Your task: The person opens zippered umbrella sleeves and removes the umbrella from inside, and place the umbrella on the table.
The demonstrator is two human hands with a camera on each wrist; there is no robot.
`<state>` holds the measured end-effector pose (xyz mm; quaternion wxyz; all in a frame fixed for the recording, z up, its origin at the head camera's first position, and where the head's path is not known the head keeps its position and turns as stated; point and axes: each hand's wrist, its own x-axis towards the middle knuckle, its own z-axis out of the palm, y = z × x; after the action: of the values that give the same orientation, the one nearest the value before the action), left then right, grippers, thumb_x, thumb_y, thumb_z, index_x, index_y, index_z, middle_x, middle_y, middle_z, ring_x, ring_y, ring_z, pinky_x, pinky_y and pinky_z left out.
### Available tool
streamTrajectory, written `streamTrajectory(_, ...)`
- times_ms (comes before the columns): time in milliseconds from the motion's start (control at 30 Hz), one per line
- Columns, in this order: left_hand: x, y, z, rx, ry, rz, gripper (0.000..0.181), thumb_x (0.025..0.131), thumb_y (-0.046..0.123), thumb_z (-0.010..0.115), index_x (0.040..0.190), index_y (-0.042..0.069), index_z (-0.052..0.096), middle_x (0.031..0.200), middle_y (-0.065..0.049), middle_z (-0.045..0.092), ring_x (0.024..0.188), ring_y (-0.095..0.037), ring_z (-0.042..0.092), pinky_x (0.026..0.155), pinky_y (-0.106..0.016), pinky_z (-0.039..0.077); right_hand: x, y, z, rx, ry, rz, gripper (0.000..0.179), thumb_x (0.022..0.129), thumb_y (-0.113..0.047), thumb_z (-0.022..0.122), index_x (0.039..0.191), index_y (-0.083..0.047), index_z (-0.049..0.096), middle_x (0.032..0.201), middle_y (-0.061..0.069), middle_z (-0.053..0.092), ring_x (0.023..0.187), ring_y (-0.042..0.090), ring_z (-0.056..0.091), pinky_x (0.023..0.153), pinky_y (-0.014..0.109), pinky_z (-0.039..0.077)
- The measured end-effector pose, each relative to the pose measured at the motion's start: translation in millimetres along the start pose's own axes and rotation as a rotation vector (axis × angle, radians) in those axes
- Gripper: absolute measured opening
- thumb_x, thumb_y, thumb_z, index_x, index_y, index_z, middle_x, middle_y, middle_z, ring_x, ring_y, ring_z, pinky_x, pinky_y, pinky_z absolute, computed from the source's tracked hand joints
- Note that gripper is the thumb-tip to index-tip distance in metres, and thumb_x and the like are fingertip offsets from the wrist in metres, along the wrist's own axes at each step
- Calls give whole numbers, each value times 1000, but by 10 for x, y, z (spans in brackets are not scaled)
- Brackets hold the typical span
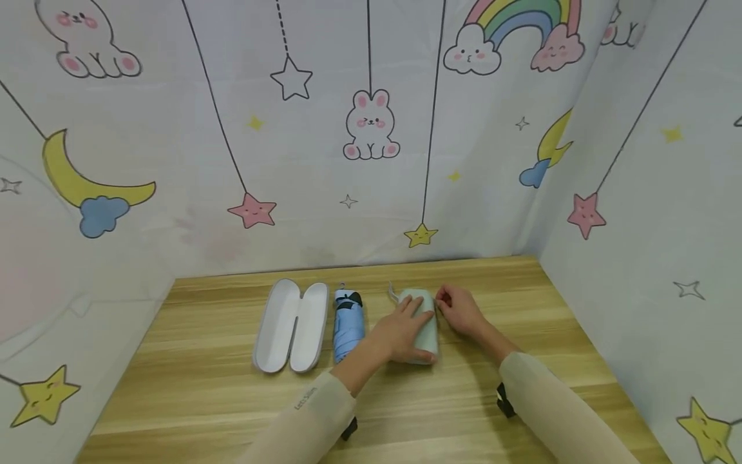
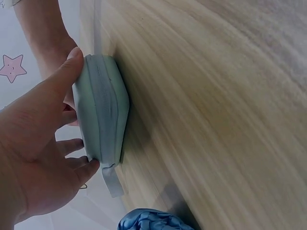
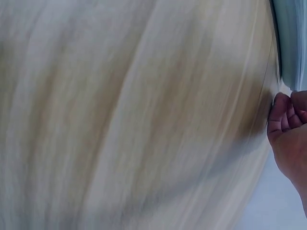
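Printed backdrop [image 1: 324, 219] behind; wood-grain table [image 1: 203, 367] below, bearing everything at hand. White case [image 1: 278, 328] lies at the left of the row, opened like a book, both hollows facing up; only bare lining shows in either half.

My left hand [image 1: 400, 336] is spread over the green pouch [image 1: 428, 336], thumb toward the near end, fingers across the top. My right hand [image 1: 460, 310] is at the pouch's right side, near the far end, fingers curled in and tips drawn together; cannot tell whether they pinch anything. Pouch lies flat on the table, right of the blue umbrella [image 1: 349, 325], a gap between. Umbrella is furled, untouched.

Progress, my judgement: pouch is the work in hand, probably its closure. The seam [image 2: 106, 105] facing the left wrist looks closed; the right side I can't vouch for, so whatever is left is there. Contents hidden. Smallest item: grey strap [image 1: 393, 293], hanging loose off the pouch's far left corner, neither hand holding it.
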<state>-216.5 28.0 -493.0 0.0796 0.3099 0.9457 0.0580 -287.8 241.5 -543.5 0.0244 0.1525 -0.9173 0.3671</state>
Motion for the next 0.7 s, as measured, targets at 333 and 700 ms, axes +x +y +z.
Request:
streamTrajectory(333,10,11,40,20,24,-2,100,89,76,68,167,20,36,174,-8,24,162,-29,18,119,-44,41,-28,-23,-16,-39,-9,-48,5,100,1,65,96,-2,66,83,3,64,75,16,58,69,32,51)
streamTrajectory(700,16,-15,59,17,28,-5,102,88,79,66,167,21,37,175,-7,23,162,-27,16,118,-44,42,-49,-51,-86,-78,-66,-111,5,102,-1,64,97,-2,66,83,1,62,75,14,55,68,32,48)
